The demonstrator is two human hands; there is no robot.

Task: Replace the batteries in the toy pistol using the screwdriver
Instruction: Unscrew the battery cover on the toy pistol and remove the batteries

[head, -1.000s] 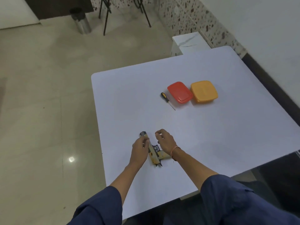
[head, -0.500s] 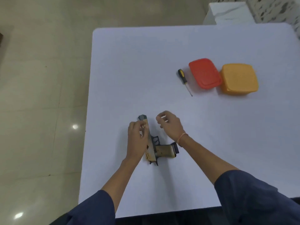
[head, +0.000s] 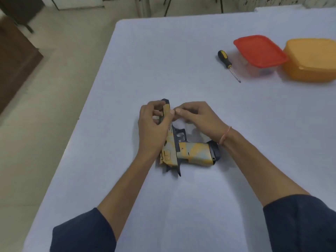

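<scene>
Gripping hand: left hand (head: 152, 128) is being curled round the barrel of the toy pistol (head: 192, 151) (flat on the table (head: 163, 51), muzzle away).
Right hand (head: 200, 117): curled at the barrel — hold cannot be told.
Screwdriver (head: 226, 61): being left far right — nearer the right hand.

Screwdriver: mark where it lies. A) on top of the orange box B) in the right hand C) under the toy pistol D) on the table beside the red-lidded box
D: the screwdriver lies untouched on the table beside the red-lidded box, while the left hand and right hand are both at the toy pistol.
</scene>
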